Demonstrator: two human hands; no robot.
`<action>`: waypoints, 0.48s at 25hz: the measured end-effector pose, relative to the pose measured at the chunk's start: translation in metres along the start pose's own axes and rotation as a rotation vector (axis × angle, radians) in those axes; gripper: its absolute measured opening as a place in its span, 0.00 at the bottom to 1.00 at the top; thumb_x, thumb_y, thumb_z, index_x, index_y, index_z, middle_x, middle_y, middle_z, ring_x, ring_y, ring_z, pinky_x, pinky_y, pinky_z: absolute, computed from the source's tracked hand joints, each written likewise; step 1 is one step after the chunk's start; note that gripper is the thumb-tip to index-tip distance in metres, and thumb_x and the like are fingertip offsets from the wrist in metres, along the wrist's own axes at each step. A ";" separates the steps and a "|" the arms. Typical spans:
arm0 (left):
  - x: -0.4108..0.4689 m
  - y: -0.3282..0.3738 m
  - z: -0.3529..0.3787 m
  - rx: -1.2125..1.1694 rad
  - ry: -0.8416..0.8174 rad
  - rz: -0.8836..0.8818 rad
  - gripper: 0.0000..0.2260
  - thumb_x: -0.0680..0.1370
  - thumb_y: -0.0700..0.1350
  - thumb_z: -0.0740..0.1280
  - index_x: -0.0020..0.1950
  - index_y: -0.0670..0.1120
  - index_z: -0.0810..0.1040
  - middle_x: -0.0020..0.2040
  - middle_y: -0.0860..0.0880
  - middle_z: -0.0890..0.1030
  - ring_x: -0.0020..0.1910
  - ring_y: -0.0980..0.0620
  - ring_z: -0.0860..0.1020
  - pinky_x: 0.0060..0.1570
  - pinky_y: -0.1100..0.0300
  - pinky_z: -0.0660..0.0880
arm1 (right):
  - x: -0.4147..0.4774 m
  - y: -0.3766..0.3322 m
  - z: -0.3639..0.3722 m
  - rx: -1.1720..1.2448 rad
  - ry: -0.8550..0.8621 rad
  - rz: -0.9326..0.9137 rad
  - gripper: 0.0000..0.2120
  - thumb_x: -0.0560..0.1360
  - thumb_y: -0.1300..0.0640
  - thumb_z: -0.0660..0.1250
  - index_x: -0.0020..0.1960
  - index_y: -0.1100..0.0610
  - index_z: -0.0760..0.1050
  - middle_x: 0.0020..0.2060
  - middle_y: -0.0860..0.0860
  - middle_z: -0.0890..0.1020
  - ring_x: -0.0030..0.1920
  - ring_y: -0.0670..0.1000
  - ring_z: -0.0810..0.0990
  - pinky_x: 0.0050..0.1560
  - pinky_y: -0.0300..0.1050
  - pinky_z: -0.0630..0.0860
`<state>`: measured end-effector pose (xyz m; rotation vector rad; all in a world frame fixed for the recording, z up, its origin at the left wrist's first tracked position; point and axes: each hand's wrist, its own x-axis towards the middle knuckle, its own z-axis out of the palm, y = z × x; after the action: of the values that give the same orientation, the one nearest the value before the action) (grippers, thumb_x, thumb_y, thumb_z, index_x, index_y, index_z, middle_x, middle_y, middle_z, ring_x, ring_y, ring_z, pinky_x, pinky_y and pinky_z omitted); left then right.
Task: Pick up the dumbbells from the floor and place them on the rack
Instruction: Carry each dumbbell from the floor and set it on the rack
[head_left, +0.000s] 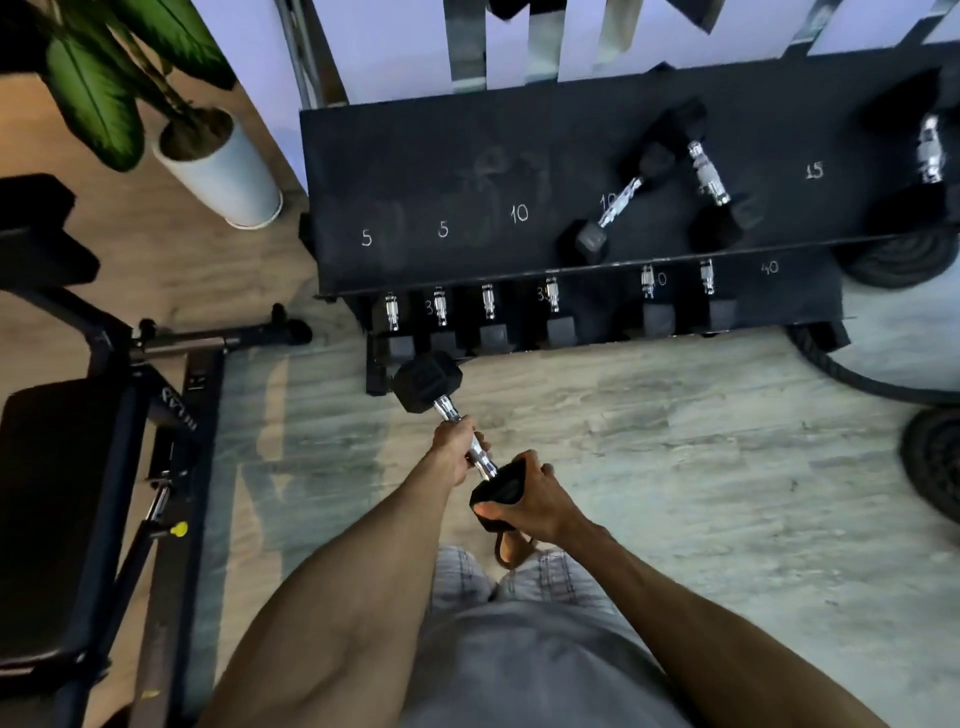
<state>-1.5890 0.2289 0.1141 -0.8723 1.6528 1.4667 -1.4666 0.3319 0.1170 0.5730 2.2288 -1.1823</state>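
dumbbell (427, 382), black hex heads and chrome handle, is hanging in the person's grip above the wooden floor (649, 426), just in front of the rack (415, 171), its far head pointing toward the rack's lower tier. the left hand (457, 449) is wrapping round the handle. the right hand (535, 499) is clasping the near head. both hands are sitting close together on this one dumbbell. on the rack's top shelf a slim dumbbell (618, 202) and a thicker dumbbell (709, 176) are lying askew, their far heads close together. a row of dumbbells (488, 312) is sitting on the lower tier. a potted plant (228, 176) is standing left of the rack.
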 end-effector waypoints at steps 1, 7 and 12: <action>0.010 0.021 0.009 -0.003 0.010 0.002 0.10 0.81 0.38 0.57 0.38 0.43 0.67 0.31 0.46 0.70 0.29 0.48 0.71 0.33 0.56 0.72 | 0.016 -0.009 -0.017 0.012 -0.002 0.000 0.41 0.57 0.31 0.74 0.60 0.49 0.60 0.54 0.52 0.70 0.55 0.53 0.75 0.57 0.51 0.79; 0.072 0.146 0.062 0.008 0.024 0.010 0.09 0.80 0.39 0.59 0.40 0.44 0.68 0.30 0.46 0.71 0.27 0.49 0.71 0.33 0.56 0.72 | 0.123 -0.056 -0.108 0.022 0.005 -0.006 0.40 0.60 0.35 0.77 0.61 0.51 0.61 0.54 0.52 0.70 0.54 0.52 0.74 0.55 0.46 0.77; 0.128 0.236 0.101 0.039 -0.034 -0.003 0.08 0.79 0.39 0.60 0.39 0.44 0.70 0.30 0.46 0.72 0.28 0.49 0.71 0.33 0.57 0.72 | 0.202 -0.086 -0.164 0.050 0.059 0.022 0.39 0.60 0.34 0.76 0.60 0.51 0.62 0.54 0.53 0.72 0.55 0.52 0.72 0.56 0.48 0.77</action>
<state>-1.8465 0.3547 0.1102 -0.8236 1.6493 1.4351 -1.7144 0.4486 0.1166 0.6592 2.2413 -1.2274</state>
